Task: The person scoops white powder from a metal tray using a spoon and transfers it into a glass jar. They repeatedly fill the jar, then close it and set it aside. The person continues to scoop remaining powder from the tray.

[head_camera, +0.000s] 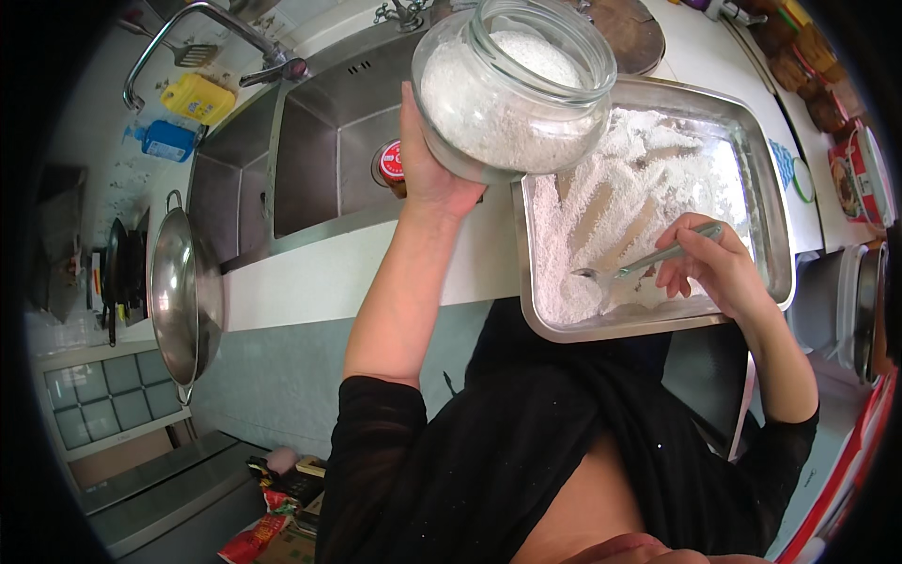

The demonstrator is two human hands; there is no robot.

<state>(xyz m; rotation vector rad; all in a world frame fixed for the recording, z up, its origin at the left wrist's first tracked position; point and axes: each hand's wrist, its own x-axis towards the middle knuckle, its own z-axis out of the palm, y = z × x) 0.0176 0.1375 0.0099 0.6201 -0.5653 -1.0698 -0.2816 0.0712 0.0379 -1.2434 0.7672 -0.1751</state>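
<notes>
My left hand (437, 169) holds up a wide-mouthed glass jar (507, 99), its palm against the jar's side and base; the fingers behind the glass are partly hidden. White powder (465, 92) fills much of the jar, which has no lid on. To the right lies a rectangular stainless steel tray (779, 211) with more white powder spread unevenly over its bottom. Over this tray my right hand (705, 261) grips a spoon (669, 254) by its greenish handle. The spoon's bowl dips into the powder near the tray's left front part.
A double steel sink (338, 155) with a chrome faucet (211, 21) and a red-lidded jar (392, 161) is at left. A steel wok (175, 296) stands left of the counter (317, 275). Behind the glass jar lies a round wooden board (631, 35). Containers (860, 176) line the right side.
</notes>
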